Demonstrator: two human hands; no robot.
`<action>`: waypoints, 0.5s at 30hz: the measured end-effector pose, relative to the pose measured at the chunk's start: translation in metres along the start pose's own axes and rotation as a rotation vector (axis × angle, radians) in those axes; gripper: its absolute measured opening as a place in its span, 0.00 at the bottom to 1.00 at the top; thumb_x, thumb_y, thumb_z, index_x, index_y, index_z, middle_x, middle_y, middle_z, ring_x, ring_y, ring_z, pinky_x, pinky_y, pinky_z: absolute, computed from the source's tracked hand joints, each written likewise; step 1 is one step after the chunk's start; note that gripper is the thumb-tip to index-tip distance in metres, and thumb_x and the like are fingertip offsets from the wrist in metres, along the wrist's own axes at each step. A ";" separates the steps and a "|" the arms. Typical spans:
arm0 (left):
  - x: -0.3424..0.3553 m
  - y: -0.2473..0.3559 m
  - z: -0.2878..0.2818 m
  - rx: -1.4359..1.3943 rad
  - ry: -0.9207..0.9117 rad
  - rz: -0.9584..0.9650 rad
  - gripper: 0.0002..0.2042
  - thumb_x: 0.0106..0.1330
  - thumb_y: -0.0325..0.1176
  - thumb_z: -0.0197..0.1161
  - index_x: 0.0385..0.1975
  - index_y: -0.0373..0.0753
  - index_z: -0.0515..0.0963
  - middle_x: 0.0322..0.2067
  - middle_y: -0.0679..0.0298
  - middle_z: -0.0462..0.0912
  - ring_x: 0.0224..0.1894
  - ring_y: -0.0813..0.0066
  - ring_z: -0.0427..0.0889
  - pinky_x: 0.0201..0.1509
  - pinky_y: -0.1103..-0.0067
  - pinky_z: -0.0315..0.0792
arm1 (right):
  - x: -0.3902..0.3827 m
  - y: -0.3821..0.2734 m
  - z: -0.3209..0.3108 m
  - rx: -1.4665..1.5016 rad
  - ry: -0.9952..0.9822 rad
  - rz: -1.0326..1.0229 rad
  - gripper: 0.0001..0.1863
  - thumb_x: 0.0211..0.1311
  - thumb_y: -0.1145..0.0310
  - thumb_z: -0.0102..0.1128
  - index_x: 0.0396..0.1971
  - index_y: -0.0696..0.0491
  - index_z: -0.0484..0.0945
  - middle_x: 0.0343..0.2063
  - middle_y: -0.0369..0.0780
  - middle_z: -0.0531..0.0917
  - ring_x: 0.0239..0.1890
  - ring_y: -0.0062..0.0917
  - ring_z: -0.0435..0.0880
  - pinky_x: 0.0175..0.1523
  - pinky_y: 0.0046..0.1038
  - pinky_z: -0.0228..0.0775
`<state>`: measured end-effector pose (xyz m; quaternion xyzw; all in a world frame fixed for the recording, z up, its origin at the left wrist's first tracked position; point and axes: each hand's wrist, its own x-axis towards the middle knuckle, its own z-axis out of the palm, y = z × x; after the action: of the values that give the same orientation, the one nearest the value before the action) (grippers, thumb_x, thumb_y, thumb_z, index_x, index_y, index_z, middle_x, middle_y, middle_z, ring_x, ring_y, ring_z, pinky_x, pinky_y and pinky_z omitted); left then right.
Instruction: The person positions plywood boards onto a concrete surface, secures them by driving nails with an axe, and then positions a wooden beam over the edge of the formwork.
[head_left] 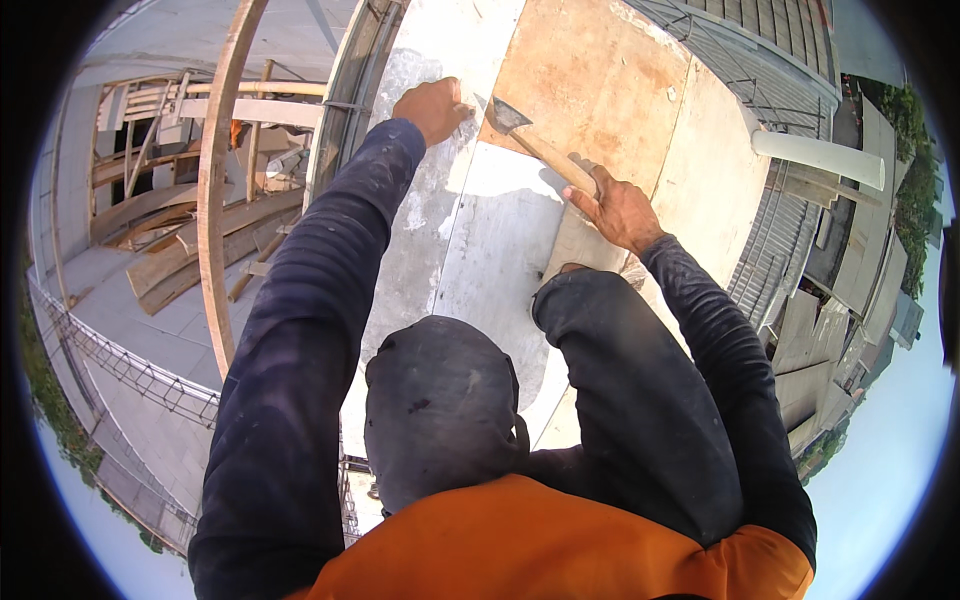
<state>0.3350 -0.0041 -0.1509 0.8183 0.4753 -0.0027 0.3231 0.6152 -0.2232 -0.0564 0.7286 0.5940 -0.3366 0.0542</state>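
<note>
A hammer (548, 153) with a pale wooden handle is gripped near its end by my right hand (622, 212). Its dark metal head (508, 115) points up and left, toward my left hand (432, 108). The fingers of that hand are pinched together low over a grey-white, stained board (412, 215); whatever is between them is too small to make out. Under the hammer head lies an orange-brown plywood sheet (590, 62). A whiter panel (500, 220) adjoins it on the near side.
A wooden post (213, 190) rises at the left, with loose planks (215, 240) lower beyond it. Rebar cages (150, 355) run along the left and right. A white pipe (825, 158) juts out at the right edge. My bent knees are on the panels.
</note>
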 end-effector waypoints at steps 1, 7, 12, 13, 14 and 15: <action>-0.002 -0.002 0.001 0.006 -0.009 0.000 0.19 0.70 0.52 0.71 0.40 0.39 0.82 0.37 0.51 0.89 0.43 0.48 0.89 0.49 0.60 0.79 | -0.001 -0.011 -0.013 0.025 -0.004 0.013 0.40 0.76 0.32 0.56 0.56 0.61 0.75 0.30 0.58 0.87 0.37 0.54 0.91 0.44 0.49 0.83; -0.002 0.011 -0.013 0.011 -0.098 -0.031 0.18 0.71 0.50 0.70 0.42 0.39 0.83 0.40 0.51 0.91 0.45 0.50 0.90 0.51 0.59 0.80 | -0.018 -0.026 -0.021 0.389 0.252 -0.139 0.36 0.75 0.37 0.61 0.59 0.57 0.75 0.32 0.54 0.89 0.40 0.52 0.92 0.45 0.47 0.83; 0.005 0.008 -0.011 0.021 -0.050 -0.023 0.17 0.71 0.48 0.70 0.43 0.39 0.83 0.41 0.52 0.91 0.46 0.51 0.90 0.52 0.60 0.80 | 0.012 0.018 -0.011 -0.131 0.028 -0.088 0.42 0.74 0.30 0.56 0.63 0.57 0.74 0.31 0.53 0.89 0.37 0.51 0.91 0.44 0.47 0.84; 0.001 0.007 -0.006 0.024 -0.072 -0.026 0.16 0.71 0.47 0.69 0.43 0.38 0.83 0.40 0.52 0.91 0.46 0.51 0.90 0.52 0.60 0.81 | 0.005 0.009 -0.020 -0.112 0.015 -0.094 0.43 0.74 0.29 0.55 0.63 0.57 0.74 0.31 0.53 0.89 0.35 0.51 0.91 0.44 0.47 0.84; -0.005 0.002 -0.001 0.008 -0.049 -0.004 0.16 0.71 0.47 0.70 0.43 0.38 0.83 0.40 0.52 0.91 0.46 0.51 0.90 0.52 0.60 0.81 | 0.001 -0.008 -0.029 0.012 0.016 -0.078 0.41 0.74 0.31 0.57 0.62 0.57 0.76 0.29 0.52 0.89 0.34 0.51 0.91 0.43 0.47 0.84; -0.003 -0.002 -0.003 -0.001 0.000 0.016 0.16 0.71 0.47 0.70 0.43 0.38 0.83 0.40 0.52 0.91 0.46 0.51 0.90 0.52 0.60 0.80 | 0.001 -0.019 -0.036 0.131 0.115 -0.135 0.41 0.74 0.31 0.57 0.62 0.57 0.76 0.29 0.52 0.89 0.34 0.51 0.91 0.43 0.47 0.84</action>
<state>0.3307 -0.0042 -0.1483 0.8219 0.4686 0.0001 0.3238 0.6132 -0.1996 -0.0232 0.7071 0.6206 -0.3351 -0.0507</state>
